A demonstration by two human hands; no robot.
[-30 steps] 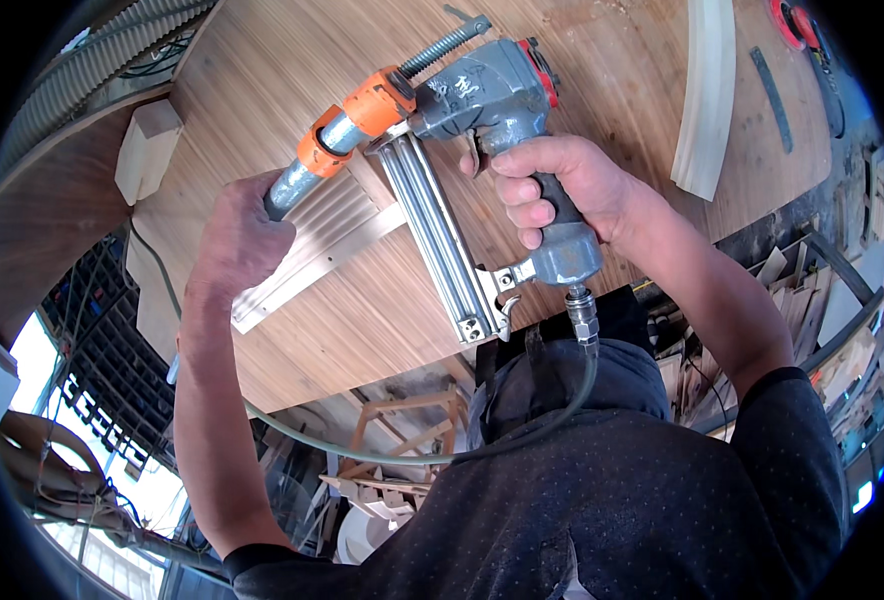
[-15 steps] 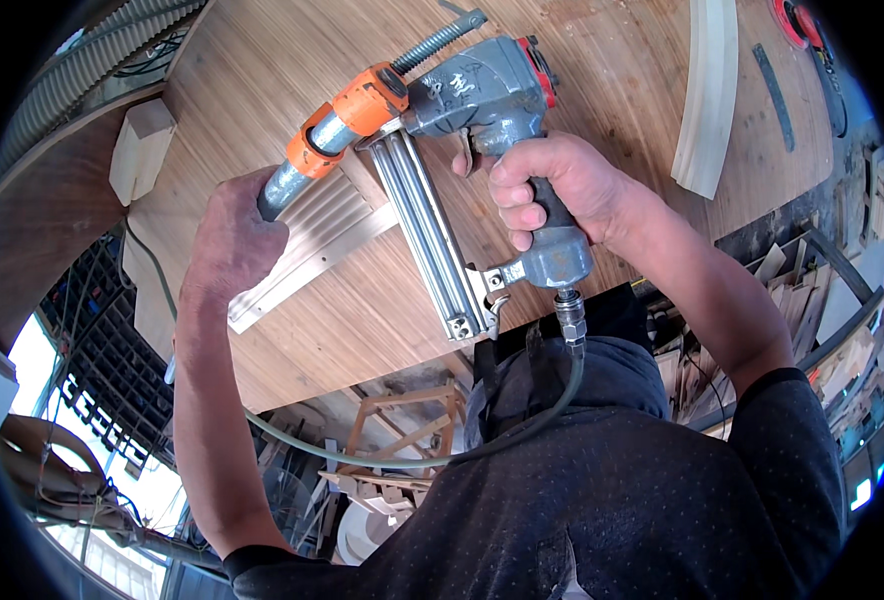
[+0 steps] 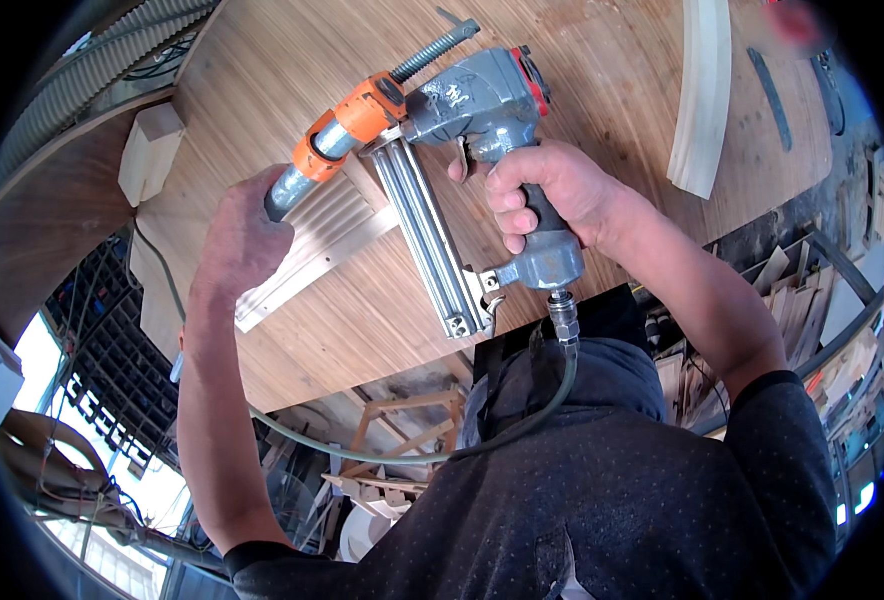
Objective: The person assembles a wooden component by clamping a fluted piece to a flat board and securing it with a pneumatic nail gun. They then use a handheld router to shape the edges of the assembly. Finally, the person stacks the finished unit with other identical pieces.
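My right hand (image 3: 547, 195) is wrapped round the grip of a grey air nail gun (image 3: 477, 100), with a finger at its trigger. The gun's long silver magazine slants down toward me. At its nose, by the gun's left side, lies a pipe clamp (image 3: 372, 108) with orange jaws and a threaded screw. My left hand (image 3: 247, 232) is closed round the near end of that clamp's metal pipe. Below the clamp lies a pale wooden piece with grooves (image 3: 327, 235), partly covered by my left hand and the clamp. Whether the nose touches wood is hidden.
All this is on a wood-grain tabletop (image 3: 292, 370). A curved pale wood strip (image 3: 702, 100) and a thin dark strip (image 3: 770, 100) lie to the right. A wood block (image 3: 150, 155) stands at left. The green air hose (image 3: 392, 460) loops across my front. Offcuts (image 3: 792, 300) are piled at right.
The nail gun and my right hand have shifted very slightly left. The clamp and my left hand sit a touch lower and further right. A red object at the upper right has become blurred.
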